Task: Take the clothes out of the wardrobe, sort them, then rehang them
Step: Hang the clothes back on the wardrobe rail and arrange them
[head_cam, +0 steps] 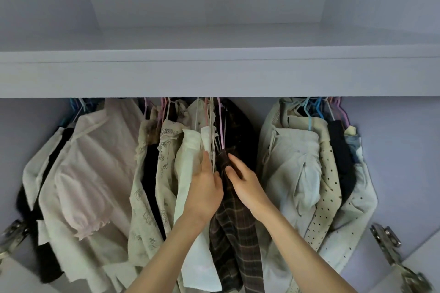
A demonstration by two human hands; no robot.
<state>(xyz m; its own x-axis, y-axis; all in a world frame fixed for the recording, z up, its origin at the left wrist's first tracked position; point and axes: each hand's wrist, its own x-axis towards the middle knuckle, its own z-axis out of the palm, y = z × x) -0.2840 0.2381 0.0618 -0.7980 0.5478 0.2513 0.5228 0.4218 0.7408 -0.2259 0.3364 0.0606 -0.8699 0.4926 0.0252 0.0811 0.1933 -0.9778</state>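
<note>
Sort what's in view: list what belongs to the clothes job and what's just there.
Part of the job:
dark plaid garment, touched by both hands
cream garment
pink blouse
polka-dot garment
hangers
left hand
right hand

Just there:
door hinges
shelf

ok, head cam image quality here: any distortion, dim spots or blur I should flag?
Head view: wide-angle bend is plain, the shelf edge bows and the door hinges splay at the corners; light is soft and bluish, with no glare; the gap under the shelf, around the hanger hooks, is dim; the left hand, right hand and plaid garment look sharp.
</note>
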